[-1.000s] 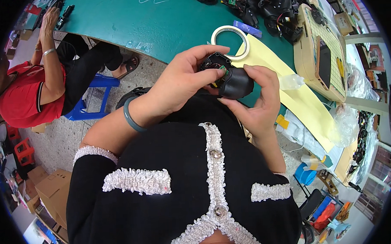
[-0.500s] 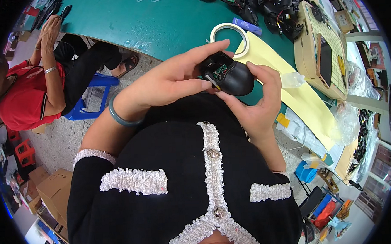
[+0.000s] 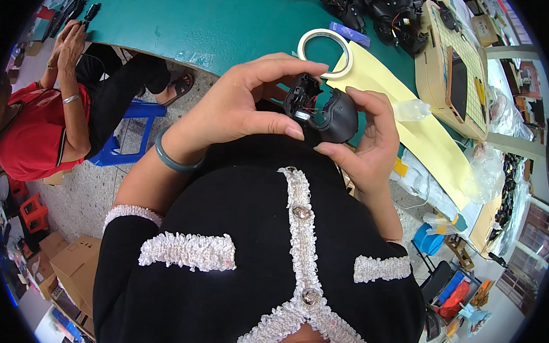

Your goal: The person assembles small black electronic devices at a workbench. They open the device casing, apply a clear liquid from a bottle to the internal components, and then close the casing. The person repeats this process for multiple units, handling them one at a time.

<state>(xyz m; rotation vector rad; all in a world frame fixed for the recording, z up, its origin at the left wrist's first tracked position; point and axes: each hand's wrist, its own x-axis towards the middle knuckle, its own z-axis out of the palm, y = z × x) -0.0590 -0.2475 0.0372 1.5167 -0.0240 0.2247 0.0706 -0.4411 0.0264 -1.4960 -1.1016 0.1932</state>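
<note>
My left hand (image 3: 238, 109) is closed around a black plastic housing (image 3: 297, 102), its thumb below and its fingers above and behind. Inside the housing show thin red wires and a small silvery part. Between the thumb and fingers of my right hand (image 3: 374, 139) is a rounded black plastic shell (image 3: 338, 121), its hollow side turned toward the housing. A gap lies between the two pieces, and red wires show in it; where the wires end is hidden. Both pieces are held in front of my chest, near the table's edge.
On the green table (image 3: 176, 19) lie a tape roll (image 3: 301, 46), a yellow sheet (image 3: 400, 114) and a small blue box (image 3: 349, 34). Black wired parts (image 3: 396, 16) are heaped at the back. A beige machine (image 3: 432, 60) carries a phone (image 3: 457, 81). Another person (image 3: 31, 142) sits at left.
The rounded shell has come away from the housing, opening a gap where wires now show. My right hand has turned the shell's hollow side toward the housing.
</note>
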